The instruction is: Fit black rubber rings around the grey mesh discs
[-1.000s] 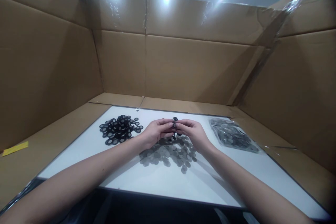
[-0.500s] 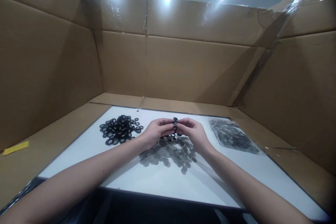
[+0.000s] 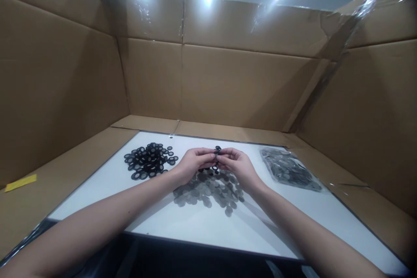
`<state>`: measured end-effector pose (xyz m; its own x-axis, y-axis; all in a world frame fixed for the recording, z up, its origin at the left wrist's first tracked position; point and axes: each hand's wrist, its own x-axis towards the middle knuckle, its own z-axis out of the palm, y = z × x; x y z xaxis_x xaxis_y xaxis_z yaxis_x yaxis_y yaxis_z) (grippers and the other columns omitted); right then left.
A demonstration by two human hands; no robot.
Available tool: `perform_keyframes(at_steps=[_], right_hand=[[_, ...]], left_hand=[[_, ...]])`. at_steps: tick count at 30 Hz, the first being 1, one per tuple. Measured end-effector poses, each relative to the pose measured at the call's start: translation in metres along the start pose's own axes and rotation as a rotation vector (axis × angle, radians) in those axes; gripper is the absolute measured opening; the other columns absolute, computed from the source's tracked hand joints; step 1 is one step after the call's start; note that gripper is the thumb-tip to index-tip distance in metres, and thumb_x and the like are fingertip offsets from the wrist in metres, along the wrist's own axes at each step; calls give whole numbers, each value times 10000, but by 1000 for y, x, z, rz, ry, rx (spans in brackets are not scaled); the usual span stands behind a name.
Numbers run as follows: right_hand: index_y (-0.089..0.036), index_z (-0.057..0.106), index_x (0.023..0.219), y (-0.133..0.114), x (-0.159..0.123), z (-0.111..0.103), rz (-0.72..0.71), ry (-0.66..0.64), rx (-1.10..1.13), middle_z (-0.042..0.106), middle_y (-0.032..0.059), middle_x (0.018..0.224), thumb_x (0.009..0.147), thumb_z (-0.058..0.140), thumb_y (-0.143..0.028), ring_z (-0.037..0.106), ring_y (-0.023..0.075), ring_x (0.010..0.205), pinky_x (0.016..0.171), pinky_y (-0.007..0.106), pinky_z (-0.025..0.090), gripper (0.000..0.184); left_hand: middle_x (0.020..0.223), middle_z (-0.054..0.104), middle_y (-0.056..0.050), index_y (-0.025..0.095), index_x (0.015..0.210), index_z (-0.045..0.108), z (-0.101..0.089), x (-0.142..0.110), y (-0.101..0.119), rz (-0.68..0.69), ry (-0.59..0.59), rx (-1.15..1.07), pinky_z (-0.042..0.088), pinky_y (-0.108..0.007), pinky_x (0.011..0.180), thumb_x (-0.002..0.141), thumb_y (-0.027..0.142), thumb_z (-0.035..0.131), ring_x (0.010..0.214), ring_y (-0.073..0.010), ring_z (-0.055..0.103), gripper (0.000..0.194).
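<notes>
My left hand and my right hand meet over the middle of the white board. Fingertips of both are pinched together on a small grey disc, mostly covered by the fingers; whether a black ring is around it, I cannot tell. Small black rings lie just beyond and beneath the fingers, partly hidden. Nearer me, below both hands, spreads a loose heap of translucent grey discs. Left of my left hand is a pile of black-rimmed discs with grey centres.
A clear plastic bag full of grey discs lies on the right of the white board. Cardboard walls enclose the board at the back and sides. A yellow strip is on the cardboard at far left.
The disc between my fingertips has turned and shows less of its face. My right fingers have shifted slightly closer to the left ones. The piles look the same.
</notes>
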<state>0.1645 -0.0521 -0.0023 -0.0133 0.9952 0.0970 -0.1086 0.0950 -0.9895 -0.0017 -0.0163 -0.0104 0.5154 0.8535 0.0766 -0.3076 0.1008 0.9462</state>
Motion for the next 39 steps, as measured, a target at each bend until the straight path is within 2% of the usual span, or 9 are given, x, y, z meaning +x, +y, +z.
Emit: perform_keyframes(at_steps=[4,10,16,20,24,30,34,39], right_hand=[[-148,625,907,1,-1,1,-13,21,-50,662,53,765,624,745,-354,623,157,660,670,311,521,370],[-148,631,798,2,-2,4,-27,36,-73,654,43,772,660,720,-343,618,154,683,676,298,508,255],[-169,647,883,4,-2,4,-74,13,2,672,46,823,655,725,-348,618,158,731,734,313,496,300],[-167,666,885,2,-4,6,-137,21,-84,681,59,831,670,704,-369,615,175,750,727,315,496,297],[-171,665,905,0,-6,9,-139,19,-128,683,61,832,692,683,-357,616,176,742,728,321,498,284],[-184,654,901,5,-4,10,-182,13,-132,686,53,863,692,681,-359,626,190,813,764,324,495,274],[-173,644,880,9,-2,11,-212,18,-136,683,53,835,694,679,-358,623,179,778,731,307,491,265],[-175,641,881,5,-4,13,-219,33,-122,680,49,833,710,666,-356,619,174,772,730,301,488,249]], left_hand=[[1011,660,-124,117,961,664,0,1,-2,32,9,34,482,-341,906,671,284,732,900,-197,642,341],[954,653,-95,126,935,644,-1,2,-2,74,43,119,507,-339,840,661,316,736,854,-182,637,346],[899,654,-85,114,934,623,-3,4,-1,109,18,118,511,-334,818,676,301,724,820,-172,638,334],[910,659,-96,113,942,614,-1,3,-1,161,9,139,505,-350,826,692,313,707,839,-182,636,333],[926,651,-99,120,967,598,-1,3,1,172,8,136,507,-348,811,687,297,713,840,-181,634,351],[757,612,-29,131,940,553,-2,6,-2,171,86,102,509,-281,723,655,278,738,719,-128,613,371],[768,595,-15,146,905,533,1,5,-8,241,147,106,497,-252,710,669,277,725,744,-120,600,331],[851,634,-62,134,963,552,3,3,-4,158,102,61,501,-302,775,676,283,723,786,-146,622,366]])
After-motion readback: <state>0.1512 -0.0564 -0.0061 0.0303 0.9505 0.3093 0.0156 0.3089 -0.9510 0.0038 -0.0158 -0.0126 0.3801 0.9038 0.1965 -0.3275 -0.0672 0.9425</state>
